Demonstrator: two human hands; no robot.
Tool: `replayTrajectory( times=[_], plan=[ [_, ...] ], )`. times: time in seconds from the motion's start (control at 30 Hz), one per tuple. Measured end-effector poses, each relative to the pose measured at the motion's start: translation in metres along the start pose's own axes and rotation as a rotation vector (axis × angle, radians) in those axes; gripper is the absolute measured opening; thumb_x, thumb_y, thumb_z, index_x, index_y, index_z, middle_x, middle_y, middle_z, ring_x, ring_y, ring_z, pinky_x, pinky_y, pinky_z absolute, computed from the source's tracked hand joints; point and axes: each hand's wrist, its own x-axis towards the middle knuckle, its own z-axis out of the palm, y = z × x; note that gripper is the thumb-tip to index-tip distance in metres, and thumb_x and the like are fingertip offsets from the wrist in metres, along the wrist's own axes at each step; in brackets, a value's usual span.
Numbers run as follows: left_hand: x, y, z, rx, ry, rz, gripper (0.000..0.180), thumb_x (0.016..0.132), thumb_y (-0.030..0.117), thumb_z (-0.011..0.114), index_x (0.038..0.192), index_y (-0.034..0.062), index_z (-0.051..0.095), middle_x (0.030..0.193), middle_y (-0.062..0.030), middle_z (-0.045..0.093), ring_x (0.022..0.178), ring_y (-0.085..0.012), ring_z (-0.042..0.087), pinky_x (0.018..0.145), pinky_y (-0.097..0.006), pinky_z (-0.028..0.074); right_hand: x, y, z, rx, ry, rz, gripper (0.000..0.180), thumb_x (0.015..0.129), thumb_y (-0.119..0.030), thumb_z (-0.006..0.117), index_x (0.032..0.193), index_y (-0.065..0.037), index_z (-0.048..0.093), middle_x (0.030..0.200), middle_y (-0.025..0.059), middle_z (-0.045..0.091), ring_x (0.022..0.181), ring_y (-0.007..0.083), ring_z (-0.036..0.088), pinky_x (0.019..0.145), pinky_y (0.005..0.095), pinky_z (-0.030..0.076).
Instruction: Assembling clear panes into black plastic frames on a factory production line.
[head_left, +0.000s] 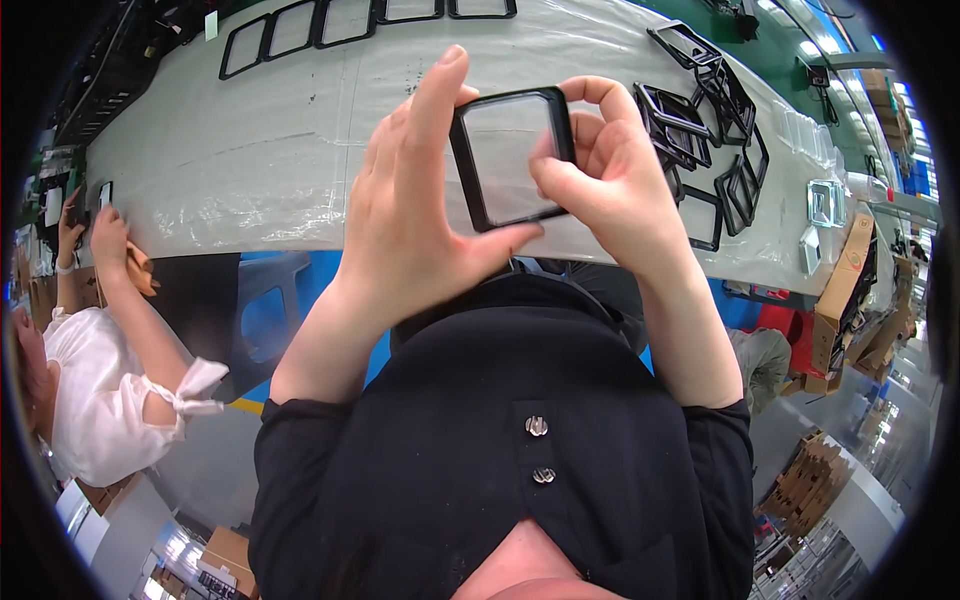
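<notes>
Above the near edge of the table I hold a black rectangular frame (468, 165) with rounded corners, slightly tilted. Its middle looks clear, with the pale table showing through. My left hand (405, 190) has the frame's left side between its spread thumb and fingers; the thumb reaches along below the lower edge. On the other side, my right hand (615, 165) grips the right rim, its index finger curled at the top right corner and its thumb over the inner area. Part of the fingers is hidden behind the frame.
Several similar black frames (740, 190) lie in a loose pile at the right. A row of frames (345, 22) runs along the table's (230, 180) far side. Clear plastic pieces (826, 204) and a cardboard box (842, 280) are far right. A person in white (105, 390) works at the left.
</notes>
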Motion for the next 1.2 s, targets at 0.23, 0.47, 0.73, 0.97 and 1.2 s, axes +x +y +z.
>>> replayTrajectory(
  times=[0.23, 0.47, 0.73, 0.97, 1.2],
  plan=[
    [-0.024, -0.039, 0.03, 0.128, -0.083, -0.184, 0.121, 0.052, 0.027, 0.092, 0.15, 0.0108, 0.024, 0.119, -0.0093, 0.058, 0.117, -0.0307, 0.051, 0.097, -0.041, 0.044, -0.012, 0.052, 0.005, -1.245, -0.002, -0.594, 0.06, 0.083, -0.036, 0.069, 0.133, -0.008, 0.053, 0.138, 0.0094, 0.052, 0.128, 0.031, 0.046, 0.105, 0.0442, 0.031],
    [-0.026, -0.049, 0.033, 0.051, -0.144, -0.217, 0.1, 0.058, 0.018, 0.084, 0.145, 0.0118, 0.035, 0.121, -0.0096, 0.058, 0.122, -0.0315, 0.047, 0.101, -0.042, 0.042, -0.004, 0.066, 0.011, -1.391, -0.033, -0.594, 0.042, 0.087, -0.039, 0.062, 0.118, -0.011, 0.067, 0.13, 0.002, 0.061, 0.133, 0.0286, 0.043, 0.11, 0.0525, 0.019],
    [-0.009, -0.054, 0.03, 0.256, -0.246, -0.064, 0.058, 0.062, 0.024, 0.083, 0.114, 0.0081, 0.064, 0.129, -0.0097, 0.054, 0.123, -0.0333, 0.045, 0.102, -0.044, 0.042, -0.018, 0.049, -0.004, -1.133, -0.042, -0.598, 0.043, 0.087, -0.033, 0.063, 0.124, -0.01, 0.06, 0.136, 0.0082, 0.052, 0.137, 0.0329, 0.036, 0.109, 0.0507, 0.024],
    [0.116, -0.083, 0.075, 0.358, -0.152, 0.158, 0.057, 0.07, 0.035, 0.081, 0.118, 0.0108, 0.063, 0.131, -0.0069, 0.056, 0.125, -0.0309, 0.043, 0.107, -0.042, 0.037, -0.077, 0.02, -0.104, -1.109, 0.434, -0.561, 0.039, 0.1, -0.032, 0.048, 0.116, -0.004, 0.068, 0.131, 0.0158, 0.06, 0.134, 0.0363, 0.041, 0.11, 0.0444, 0.028],
    [0.158, -0.135, 0.09, 0.445, -0.45, 0.07, 0.058, 0.073, 0.04, 0.074, 0.12, 0.0081, 0.062, 0.134, -0.0103, 0.055, 0.136, -0.0336, 0.037, 0.113, -0.043, 0.03, -0.117, 0.018, -0.197, -1.063, 0.74, -0.369, 0.033, 0.099, -0.025, 0.05, 0.117, -0.004, 0.068, 0.128, 0.0145, 0.062, 0.13, 0.0353, 0.045, 0.108, 0.0433, 0.033]
  ],
)
